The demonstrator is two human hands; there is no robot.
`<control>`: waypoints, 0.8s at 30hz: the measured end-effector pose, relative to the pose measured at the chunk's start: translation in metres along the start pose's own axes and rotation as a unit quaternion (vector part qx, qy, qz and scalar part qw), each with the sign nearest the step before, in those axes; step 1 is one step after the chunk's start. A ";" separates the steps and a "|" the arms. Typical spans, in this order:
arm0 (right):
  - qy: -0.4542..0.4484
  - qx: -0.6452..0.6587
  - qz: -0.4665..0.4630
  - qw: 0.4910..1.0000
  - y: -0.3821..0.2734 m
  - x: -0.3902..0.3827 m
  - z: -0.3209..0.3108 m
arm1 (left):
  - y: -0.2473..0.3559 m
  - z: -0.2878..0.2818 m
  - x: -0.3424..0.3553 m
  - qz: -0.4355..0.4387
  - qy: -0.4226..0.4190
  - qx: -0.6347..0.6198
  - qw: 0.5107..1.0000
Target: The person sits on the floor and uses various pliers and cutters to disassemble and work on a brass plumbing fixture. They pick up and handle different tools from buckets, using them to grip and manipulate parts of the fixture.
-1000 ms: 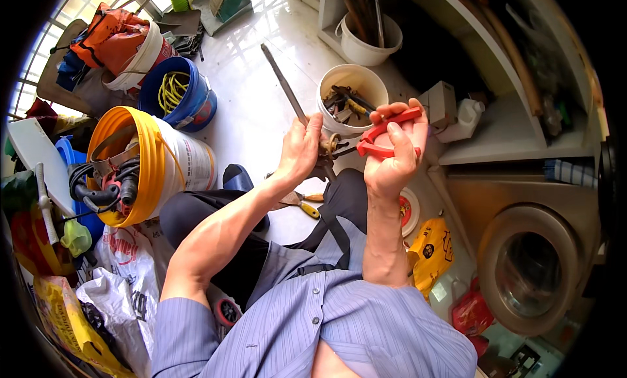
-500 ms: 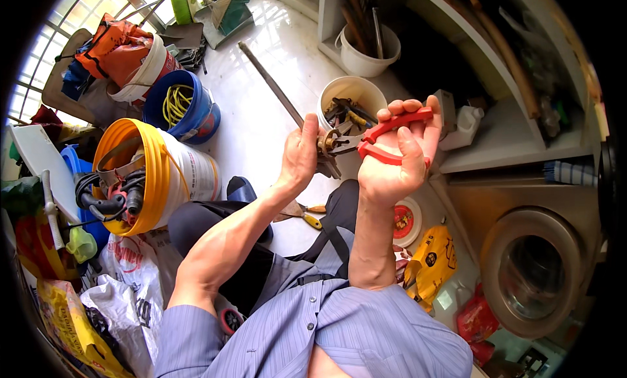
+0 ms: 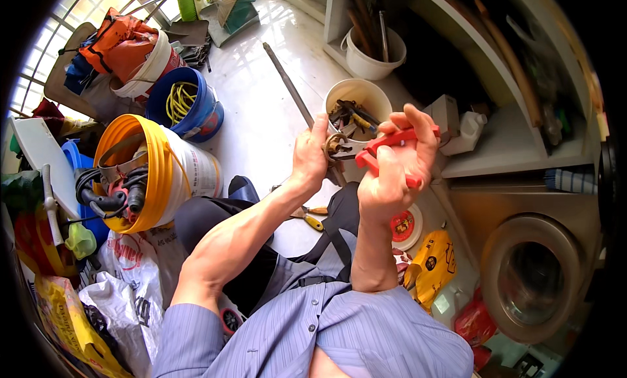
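Note:
My left hand (image 3: 309, 157) is closed around a long grey metal bar (image 3: 287, 81), which slants up and away to the left. By the fingers of that hand, a round brass-coloured fitting (image 3: 336, 145) shows on the bar. Pliers with red handles (image 3: 398, 138) lie across my right palm, their jaws against or very near the fitting; I cannot tell if they grip it. My right hand (image 3: 392, 179) is curled about the handles, thumb over the lower one. Just beyond both hands stands a white bucket of hand tools (image 3: 373, 94).
Left stand a yellow-rimmed bucket (image 3: 155, 172) with a power tool, a blue bucket (image 3: 208, 110) with yellow cord, and plastic bags (image 3: 136, 273). Right are a front-loading washing machine (image 3: 483, 211) and shelving (image 3: 509, 153). Yellow-handled tools (image 3: 313, 222) lie between my legs.
My right hand has turned and its fingers have closed more on the pliers, bringing the red handles closer together. My left hand keeps its hold on the bar. The whole view has shifted slightly.

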State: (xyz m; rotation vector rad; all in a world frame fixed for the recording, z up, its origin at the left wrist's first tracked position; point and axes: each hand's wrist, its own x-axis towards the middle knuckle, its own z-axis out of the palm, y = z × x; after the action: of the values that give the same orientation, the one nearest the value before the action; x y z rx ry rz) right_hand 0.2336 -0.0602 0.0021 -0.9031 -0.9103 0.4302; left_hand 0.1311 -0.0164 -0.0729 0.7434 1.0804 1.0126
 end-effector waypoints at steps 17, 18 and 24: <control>0.022 0.113 -0.165 0.980 -0.006 0.018 0.021 | 0.016 0.017 0.018 0.096 0.041 -0.123 0.987; 0.010 0.101 -0.165 0.981 -0.007 0.016 0.021 | 0.016 0.016 0.020 0.097 0.042 -0.123 0.987; 0.118 0.216 0.105 0.964 -0.038 0.031 0.014 | 0.025 0.005 0.027 0.164 0.059 -0.023 0.984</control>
State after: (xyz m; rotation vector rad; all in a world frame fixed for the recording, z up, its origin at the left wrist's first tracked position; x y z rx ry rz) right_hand 0.2375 -0.0548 0.0526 -0.6317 -0.4754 0.6589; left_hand 0.1324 0.0180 -0.0585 0.8495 1.0508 1.3726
